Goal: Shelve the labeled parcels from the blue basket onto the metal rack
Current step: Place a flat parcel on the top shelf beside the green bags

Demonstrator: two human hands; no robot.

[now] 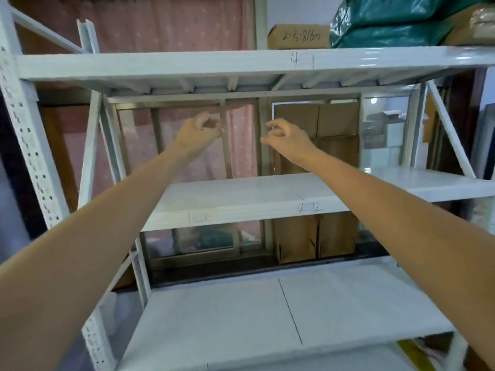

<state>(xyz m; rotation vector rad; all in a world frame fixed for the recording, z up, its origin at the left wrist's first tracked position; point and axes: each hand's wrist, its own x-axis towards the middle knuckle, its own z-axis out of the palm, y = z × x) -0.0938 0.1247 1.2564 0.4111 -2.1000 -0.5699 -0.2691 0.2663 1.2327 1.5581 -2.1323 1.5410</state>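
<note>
The white metal rack (241,62) fills the view, with three shelf boards showing. Both my arms reach forward into the gap above the middle shelf (241,194), which bears a handwritten mark. My left hand (199,132) and my right hand (285,135) hang a little apart in mid-air, fingers loosely curled and holding nothing. On the top shelf at the right sit a brown cardboard box (297,36) with handwritten numbers and a green plastic parcel (388,20). The blue basket is out of sight.
Behind the rack are a window frame, a pink curtain (171,25) and flat cardboard sheets (316,121). The perforated rack post (29,145) stands at the left with diagonal braces. The lower shelf (241,317) spreads below my arms. Something yellow (412,352) shows at the bottom right.
</note>
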